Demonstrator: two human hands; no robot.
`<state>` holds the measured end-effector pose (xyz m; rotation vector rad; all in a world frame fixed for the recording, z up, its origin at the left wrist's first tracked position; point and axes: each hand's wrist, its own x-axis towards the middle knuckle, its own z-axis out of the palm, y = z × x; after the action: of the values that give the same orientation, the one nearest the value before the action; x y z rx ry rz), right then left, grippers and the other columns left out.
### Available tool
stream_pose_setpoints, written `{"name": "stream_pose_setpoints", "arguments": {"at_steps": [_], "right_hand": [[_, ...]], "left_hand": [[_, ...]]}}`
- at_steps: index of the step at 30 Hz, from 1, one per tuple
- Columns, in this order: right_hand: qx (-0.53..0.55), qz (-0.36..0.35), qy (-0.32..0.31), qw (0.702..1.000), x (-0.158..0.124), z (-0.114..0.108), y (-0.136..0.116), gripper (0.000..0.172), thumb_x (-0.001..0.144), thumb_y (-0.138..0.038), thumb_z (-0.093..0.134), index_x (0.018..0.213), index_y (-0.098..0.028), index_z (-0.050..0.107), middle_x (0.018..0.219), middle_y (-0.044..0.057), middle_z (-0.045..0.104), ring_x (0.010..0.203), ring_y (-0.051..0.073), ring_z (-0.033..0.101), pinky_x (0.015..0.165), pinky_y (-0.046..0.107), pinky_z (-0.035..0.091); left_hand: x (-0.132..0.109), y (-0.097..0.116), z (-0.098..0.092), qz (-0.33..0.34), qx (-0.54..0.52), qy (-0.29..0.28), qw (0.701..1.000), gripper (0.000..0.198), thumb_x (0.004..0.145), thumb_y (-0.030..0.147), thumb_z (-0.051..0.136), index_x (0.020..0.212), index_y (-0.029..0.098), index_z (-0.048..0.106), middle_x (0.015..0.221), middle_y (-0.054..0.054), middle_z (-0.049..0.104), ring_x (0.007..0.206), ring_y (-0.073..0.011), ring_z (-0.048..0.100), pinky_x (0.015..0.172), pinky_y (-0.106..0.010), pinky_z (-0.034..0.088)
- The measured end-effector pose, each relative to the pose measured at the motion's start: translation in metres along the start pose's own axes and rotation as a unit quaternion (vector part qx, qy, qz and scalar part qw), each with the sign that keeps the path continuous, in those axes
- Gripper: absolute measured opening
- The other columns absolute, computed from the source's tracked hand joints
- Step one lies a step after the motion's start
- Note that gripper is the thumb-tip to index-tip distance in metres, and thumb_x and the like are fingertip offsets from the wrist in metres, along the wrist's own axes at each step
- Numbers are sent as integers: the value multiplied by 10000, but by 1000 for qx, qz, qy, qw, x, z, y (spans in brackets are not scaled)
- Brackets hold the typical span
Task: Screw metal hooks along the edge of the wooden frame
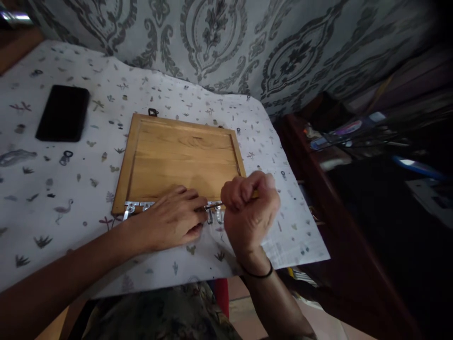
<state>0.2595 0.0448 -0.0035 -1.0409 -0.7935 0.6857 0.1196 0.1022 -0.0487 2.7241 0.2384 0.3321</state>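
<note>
A wooden board (pixel 184 156) with a raised frame lies flat on the table. Along its near edge runs a silver metal hook strip (pixel 130 208), with several hooks hanging toward me. My left hand (pixel 173 215) rests across the strip's middle, fingers curled down on it and hiding part of it. My right hand (pixel 249 208) is a closed fist around a screwdriver, whose thin shaft (pixel 215 206) points left to my left fingertips. Only a bit of the yellow handle shows. Where the tip ends is hidden by the left fingers.
A black phone (pixel 63 113) lies at the upper left on the printed white tablecloth (pixel 85 189). Small dark hangers (pixel 153 112) stick out from the board's far edge. A patterned curtain (pixel 215 42) hangs behind. On the right stands a dark red piece of furniture (pixel 339 222) with clutter.
</note>
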Motion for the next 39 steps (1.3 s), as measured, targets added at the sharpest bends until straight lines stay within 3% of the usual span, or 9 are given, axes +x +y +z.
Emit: {"name": "stream_pose_setpoints", "arguments": {"at_steps": [6,8,11,16,21,26,33,36,39], "right_hand": [[-41,43,-342,938,38,-41,-16,374,935,-466,652,704,-200,779,791,64,626,717,169,582,660,326,480],[-58,51,-409,909,47,-46,-18,343,897,-440,715,656,-204,780,896,91,675,833,197,630,729,345,508],[40,113,-492,862,54,-41,-11,537,927,-435,671,453,-204,567,575,18,589,524,119,541,527,272,442],[146,151,-389,897,39,-23,-1,692,976,-428,574,429,-201,216,346,-99,123,319,40,132,368,216,167],[28,49,-96,994,-3,0,-6,648,991,-451,571,463,-206,288,419,-64,225,381,74,198,413,274,215],[11,-30,44,999,-14,3,-4,627,1023,-498,501,502,-217,294,449,-73,202,391,85,171,416,267,228],[71,87,-271,956,28,-38,-8,223,931,-461,660,1021,-270,731,635,-40,564,513,112,471,522,250,430],[9,37,-398,917,44,-47,-8,310,917,-466,685,793,-199,784,1001,91,700,847,185,658,770,357,549],[52,73,-464,881,49,-46,-5,405,930,-382,669,577,-182,658,869,78,713,715,156,661,655,309,543]], "left_hand": [[-1,0,-1,12,-16,10,1000,161,986,255,577,926,199,716,1056,-62,708,1024,-257,591,896,-414,429],[-2,0,-2,15,-21,12,1000,153,986,252,577,944,202,716,1090,-64,708,1044,-257,592,907,-413,431],[-2,0,-3,15,-15,7,1000,164,992,270,566,949,203,709,1080,-58,710,1024,-253,587,894,-411,435],[-2,1,-1,8,-6,9,1000,136,977,259,590,922,195,696,1018,-41,712,959,-244,568,844,-408,414],[-1,1,0,-9,-12,-4,1000,132,966,279,620,959,190,716,1038,-44,701,971,-252,567,845,-417,406],[-1,1,0,-10,-5,-3,1000,131,966,281,626,982,193,722,1056,-39,696,1009,-253,574,878,-417,410],[-1,1,0,1,6,4,1000,131,966,253,609,903,196,708,1015,-38,706,975,-240,587,857,-403,428],[-1,1,0,13,2,20,1000,133,961,244,606,883,193,701,1046,-43,712,991,-244,594,864,-406,440],[-2,1,1,8,-21,37,999,137,961,236,598,882,197,704,1055,-45,713,1005,-248,595,887,-413,442]]}}
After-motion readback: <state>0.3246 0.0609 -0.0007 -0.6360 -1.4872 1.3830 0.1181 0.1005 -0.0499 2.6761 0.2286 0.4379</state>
